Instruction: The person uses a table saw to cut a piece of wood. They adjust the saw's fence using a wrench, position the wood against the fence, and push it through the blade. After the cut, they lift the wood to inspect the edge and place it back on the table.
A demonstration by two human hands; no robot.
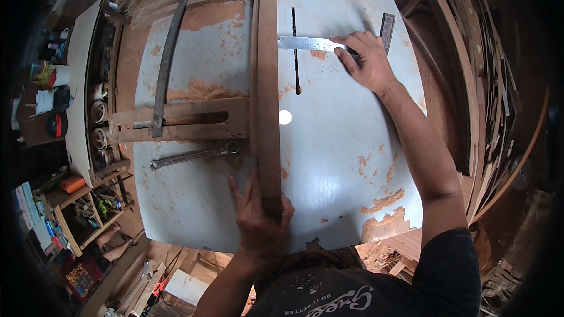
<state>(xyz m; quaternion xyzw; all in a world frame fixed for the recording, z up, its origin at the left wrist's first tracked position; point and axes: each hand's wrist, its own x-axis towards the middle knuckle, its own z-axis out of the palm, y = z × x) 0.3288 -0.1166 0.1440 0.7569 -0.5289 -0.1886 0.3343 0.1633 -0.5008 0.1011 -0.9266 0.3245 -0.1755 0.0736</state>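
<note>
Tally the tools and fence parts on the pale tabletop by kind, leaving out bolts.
Steel-bladed square: 1
Ring-ended wrench: 1
Long wooden fence bar: 1
Slotted wooden arms: 2
Metal linking strap: 1
Total: 6

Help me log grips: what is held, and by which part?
Right hand: metal square, by its blade. Left hand: wooden bar, by its near end.

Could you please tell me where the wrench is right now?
In the head view, the wrench lies on the white tabletop, left of the long wooden bar, just below the slotted wooden arm and above the left hand.
</note>
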